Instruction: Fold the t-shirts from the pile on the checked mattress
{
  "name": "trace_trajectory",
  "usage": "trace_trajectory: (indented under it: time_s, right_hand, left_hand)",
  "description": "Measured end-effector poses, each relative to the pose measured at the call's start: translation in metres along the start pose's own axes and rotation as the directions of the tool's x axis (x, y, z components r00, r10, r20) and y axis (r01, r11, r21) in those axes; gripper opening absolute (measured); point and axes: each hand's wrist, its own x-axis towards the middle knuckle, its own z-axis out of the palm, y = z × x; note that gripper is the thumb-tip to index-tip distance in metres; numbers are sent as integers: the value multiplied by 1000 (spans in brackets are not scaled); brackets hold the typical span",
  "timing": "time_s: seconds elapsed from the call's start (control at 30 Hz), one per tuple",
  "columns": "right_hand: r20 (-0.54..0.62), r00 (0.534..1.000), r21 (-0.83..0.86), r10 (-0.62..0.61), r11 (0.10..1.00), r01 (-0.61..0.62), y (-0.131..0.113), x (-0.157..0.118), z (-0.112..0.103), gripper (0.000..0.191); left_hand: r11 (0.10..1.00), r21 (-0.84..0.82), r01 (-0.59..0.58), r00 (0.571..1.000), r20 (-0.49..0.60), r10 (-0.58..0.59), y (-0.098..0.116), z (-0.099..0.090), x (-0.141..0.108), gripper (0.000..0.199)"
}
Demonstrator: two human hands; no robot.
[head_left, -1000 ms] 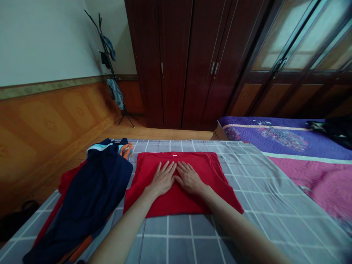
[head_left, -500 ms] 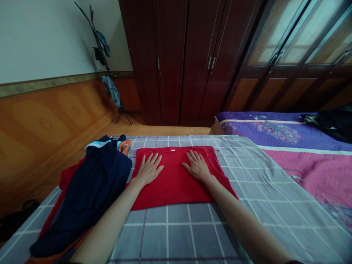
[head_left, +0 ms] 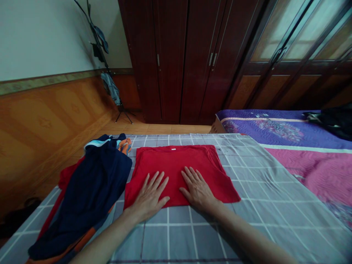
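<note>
A red shirt lies folded and spread flat on the grey checked sheet, its small white label at the far edge. My left hand rests palm down over the near left part of the shirt, fingers spread. On the near right part, my right hand lies flat in the same way, fingers stretched forward. Neither hand grips the cloth. Left of the shirt is a heap of clothes with a dark navy garment on top; red and orange cloth shows beneath it.
Beyond the bed's far edge stands a dark red wardrobe. A coat rack with hanging items is at the back left. To the right lies a purple and pink bedspread with a black garment on it.
Both hands have slid toward me over the red shirt, from its far half to its near edge. The sleeve areas at both sides of the shirt now show more fully.
</note>
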Motion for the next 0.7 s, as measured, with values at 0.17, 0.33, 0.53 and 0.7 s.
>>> trace_trajectory:
  time_s: [0.17,0.33,0.53,0.7]
  right_hand:
    - [-25,994,-8,105,994,-106,14,-17,-6,63]
    - [29,997,79,-78,994,76,-22,-16,-7,65]
    - [56,998,101,-17,995,12,-31,-14,-10,67]
    - [35,996,141,-80,987,75,-26,-2,-8,69]
  left_hand:
    - [999,-10,35,997,74,-34,-3,-10,-11,69]
    - [998,-37,-60,988,143,65,12,-14,8,75]
    - [997,8,-78,994,78,77,2,-16,6,71]
    - [996,60,-66,998,30,64,-15,-8,5,68]
